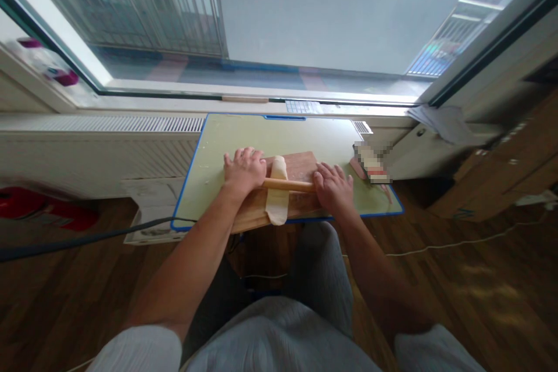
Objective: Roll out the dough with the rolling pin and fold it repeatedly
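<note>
Dough (277, 209) lies on the wooden board (303, 164) in front of the seated person, a long cream-coloured strip with rounded ends and a smooth face. From where I stand, its far end looks narrower and plumper, its near end flat and a touch wider. The long axis runs almost straight from twelve o'clock, towards the window (349, 29), to six, towards the person's lap, where the tip reaches the board's near edge. Across its middle sits a plain rolling pin (290, 185), set close to nine-to-three. The left hand (244, 170) rests palm-down over the pin's nine o'clock end and the right hand (335, 186) over its three o'clock end; both are opened out, fingers loosely stretched forward, laid on the pin rather than wrapped round it. Beneath the board spreads a pale green tabletop (322, 136) with a blue rim
</note>
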### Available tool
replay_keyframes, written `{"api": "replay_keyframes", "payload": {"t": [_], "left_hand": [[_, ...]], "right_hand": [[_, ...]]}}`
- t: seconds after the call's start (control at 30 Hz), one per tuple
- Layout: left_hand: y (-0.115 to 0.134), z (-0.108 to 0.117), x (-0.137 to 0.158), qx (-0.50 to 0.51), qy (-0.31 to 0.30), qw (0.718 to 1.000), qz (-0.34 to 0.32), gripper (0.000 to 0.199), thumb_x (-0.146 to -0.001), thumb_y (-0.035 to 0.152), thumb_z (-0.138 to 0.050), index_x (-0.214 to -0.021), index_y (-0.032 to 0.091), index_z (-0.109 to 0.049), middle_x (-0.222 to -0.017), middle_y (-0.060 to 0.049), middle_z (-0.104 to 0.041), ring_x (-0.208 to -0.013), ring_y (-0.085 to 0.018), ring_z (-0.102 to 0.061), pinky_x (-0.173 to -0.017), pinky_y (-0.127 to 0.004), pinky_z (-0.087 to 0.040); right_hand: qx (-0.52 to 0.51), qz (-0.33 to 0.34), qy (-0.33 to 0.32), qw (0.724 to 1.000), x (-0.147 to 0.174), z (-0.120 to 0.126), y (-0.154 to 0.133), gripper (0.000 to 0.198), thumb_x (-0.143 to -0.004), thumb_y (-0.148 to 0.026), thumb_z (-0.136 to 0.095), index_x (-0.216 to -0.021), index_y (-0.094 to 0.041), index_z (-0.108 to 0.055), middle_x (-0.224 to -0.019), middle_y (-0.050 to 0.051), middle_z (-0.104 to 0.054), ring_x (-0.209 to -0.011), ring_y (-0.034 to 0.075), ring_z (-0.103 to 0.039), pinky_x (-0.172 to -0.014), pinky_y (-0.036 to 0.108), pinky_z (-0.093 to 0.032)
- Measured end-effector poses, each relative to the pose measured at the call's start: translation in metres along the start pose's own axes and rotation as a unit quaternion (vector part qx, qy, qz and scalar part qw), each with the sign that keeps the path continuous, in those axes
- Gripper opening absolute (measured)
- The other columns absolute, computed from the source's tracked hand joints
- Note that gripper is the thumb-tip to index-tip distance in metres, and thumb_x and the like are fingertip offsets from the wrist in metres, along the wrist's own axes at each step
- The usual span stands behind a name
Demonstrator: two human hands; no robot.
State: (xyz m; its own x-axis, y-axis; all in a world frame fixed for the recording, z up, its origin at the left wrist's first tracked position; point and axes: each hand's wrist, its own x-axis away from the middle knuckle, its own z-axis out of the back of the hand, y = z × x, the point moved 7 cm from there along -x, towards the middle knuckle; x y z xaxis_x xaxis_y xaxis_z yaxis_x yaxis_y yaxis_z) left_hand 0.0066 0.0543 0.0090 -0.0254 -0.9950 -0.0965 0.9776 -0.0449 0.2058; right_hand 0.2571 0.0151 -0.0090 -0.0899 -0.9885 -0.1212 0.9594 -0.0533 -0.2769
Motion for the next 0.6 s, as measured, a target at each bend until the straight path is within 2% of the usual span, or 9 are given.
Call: {"api": "replay_keyframes", "payload": {"t": [0.07,0.17,0.33,0.47,0.6], "left_hand": [[-0.001,-0.004,-0.007,0.003,-0.024,1.0,0.002,0.053,-0.105,0.039,-0.036,-0.146,0.027,-0.068,-0.162,-0.013,-0.059,-0.146,-0.036,-0.053,-0.124,-0.072,-0.034],[-0.001,-0.005,-0.003,0.001,-0.029,1.0,-0.007,0.055,-0.106,0.04,-0.033,-0.149,0.028,-0.066,-0.164,-0.011,-0.058,-0.148,-0.036,-0.052,-0.124,-0.072,-0.034],[0.001,-0.001,0.029,-0.018,-0.006,1.0,-0.023,0.056,-0.108,0.044,-0.032,-0.153,0.028,-0.063,-0.168,-0.011,-0.054,-0.154,-0.035,-0.045,-0.128,-0.069,-0.03],[0.002,0.001,0.048,-0.021,0.009,0.999,-0.026,0.056,-0.109,0.044,-0.031,-0.153,0.028,-0.062,-0.167,-0.01,-0.055,-0.154,-0.034,-0.045,-0.127,-0.066,-0.031],[0.002,0.0,0.035,-0.021,0.006,1.0,-0.02,0.054,-0.108,0.043,-0.033,-0.152,0.03,-0.063,-0.168,-0.01,-0.054,-0.154,-0.033,-0.045,-0.128,-0.066,-0.03]], "right_hand": [[0.006,0.006,-0.008,1.0,-0.007,0.001,-0.003,0.053,-0.112,-0.04,-0.035,-0.16,-0.033,-0.058,-0.169,0.001,-0.052,-0.16,0.032,-0.039,-0.131,0.069,-0.026],[0.018,0.019,-0.019,0.999,-0.006,0.0,-0.007,0.053,-0.112,-0.038,-0.034,-0.158,-0.033,-0.059,-0.169,0.0,-0.052,-0.161,0.031,-0.039,-0.131,0.068,-0.028],[0.022,0.05,0.002,0.998,0.021,0.001,-0.008,0.052,-0.114,-0.038,-0.029,-0.152,-0.03,-0.064,-0.168,0.001,-0.054,-0.161,0.031,-0.039,-0.13,0.067,-0.031],[0.021,0.066,0.012,0.998,0.039,0.001,-0.006,0.055,-0.115,-0.04,-0.026,-0.152,-0.028,-0.064,-0.168,0.002,-0.053,-0.162,0.031,-0.037,-0.13,0.065,-0.031],[0.015,0.059,0.018,0.998,0.027,-0.001,-0.007,0.054,-0.115,-0.041,-0.028,-0.152,-0.029,-0.064,-0.168,0.002,-0.053,-0.161,0.031,-0.039,-0.129,0.065,-0.032]]}}
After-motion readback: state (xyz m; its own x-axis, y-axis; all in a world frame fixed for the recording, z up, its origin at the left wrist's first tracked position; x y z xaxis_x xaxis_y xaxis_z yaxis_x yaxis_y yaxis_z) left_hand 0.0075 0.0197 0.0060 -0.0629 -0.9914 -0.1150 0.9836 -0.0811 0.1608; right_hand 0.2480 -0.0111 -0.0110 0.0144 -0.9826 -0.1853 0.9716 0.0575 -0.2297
